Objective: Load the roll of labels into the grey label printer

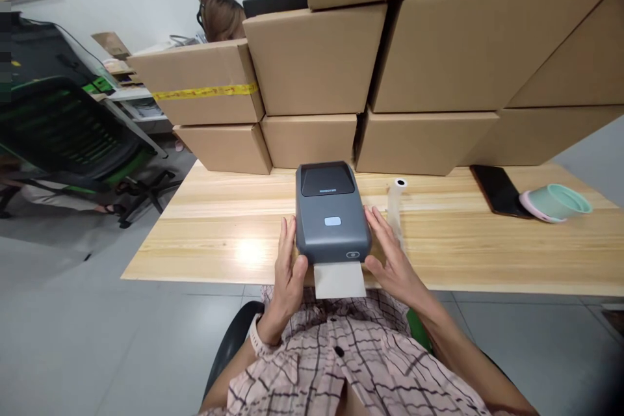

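Note:
A dark grey label printer (pixel 319 234) sits near the front edge of the wooden table, with a dark lid at its far end and a small pale panel on top. A blank white label strip (pixel 340 281) sticks out of its front, over the table edge. My left hand (pixel 289 270) grips the printer's left side, fingers along the wall and thumb by the front corner. On the opposite side, my right hand (pixel 391 259) holds it in much the same way. The fingertips against the casing are partly hidden.
Cardboard boxes (pixel 316 62) are stacked along the back of the table (pixel 195 234). A small white roll (pixel 400 183) with a pale strip lies right of the printer. Farther right are a phone (pixel 498 190) and a mint-green cup (pixel 556 201). An office chair (pixel 63 130) stands left; a person's head (pixel 220 16) shows behind the boxes.

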Available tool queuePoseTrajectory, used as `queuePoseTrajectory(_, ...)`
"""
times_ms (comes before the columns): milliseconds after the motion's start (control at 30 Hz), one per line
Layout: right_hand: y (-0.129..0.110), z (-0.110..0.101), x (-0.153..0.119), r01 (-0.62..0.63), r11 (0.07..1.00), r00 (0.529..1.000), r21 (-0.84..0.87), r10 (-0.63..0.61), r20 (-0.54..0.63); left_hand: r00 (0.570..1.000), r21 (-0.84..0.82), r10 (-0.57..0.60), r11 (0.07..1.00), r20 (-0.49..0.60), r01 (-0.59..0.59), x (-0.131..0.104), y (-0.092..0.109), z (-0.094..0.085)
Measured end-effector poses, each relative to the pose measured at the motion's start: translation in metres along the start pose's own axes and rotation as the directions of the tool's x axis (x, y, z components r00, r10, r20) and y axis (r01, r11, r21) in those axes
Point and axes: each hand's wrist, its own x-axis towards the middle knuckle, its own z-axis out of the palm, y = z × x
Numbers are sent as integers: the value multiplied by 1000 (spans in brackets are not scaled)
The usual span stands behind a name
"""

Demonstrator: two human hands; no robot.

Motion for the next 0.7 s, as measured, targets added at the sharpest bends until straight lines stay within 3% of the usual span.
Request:
queuePoseTrajectory(167, -21, -30, 25, 99, 993, 995, -68, -98, 18, 995, -31, 82, 996, -49, -84, 28, 14, -10)
queuePoseTrajectory(267, -39, -45, 62, 180, 970, 980, -162, -191, -52, 972, -120, 186, 972, -143, -204, 72, 12, -13)
queuePoseTrajectory(333, -49, -50, 95, 217, 953, 962, -212, -246, -122, 966, -198, 160, 959, -206, -201, 108, 5, -14)
queuePoseTrajectory(400, -55, -51, 131, 237, 946, 940, -223, -281, -193, 977, -249, 90, 959, -192, -137, 140, -4, -14)
queuePoseTrajectory(467, -56, -51, 166, 234, 951, 930, -203, -280, -239, 1000, -252, 8, 968, -3, -9, 161, -12, -14)
queuePoseTrajectory(567, -50, -52, 211, 221, 959, 931, -178, -261, -254, 954, -226, -67, 965, 292, 137, 169, -21, -16)
queuePoseTrajectory(700, -35, -52, 257, 210, 956, 926, -207, -262, -273, 884, -179, -130, 956, 450, 232, 156, -25, -18)
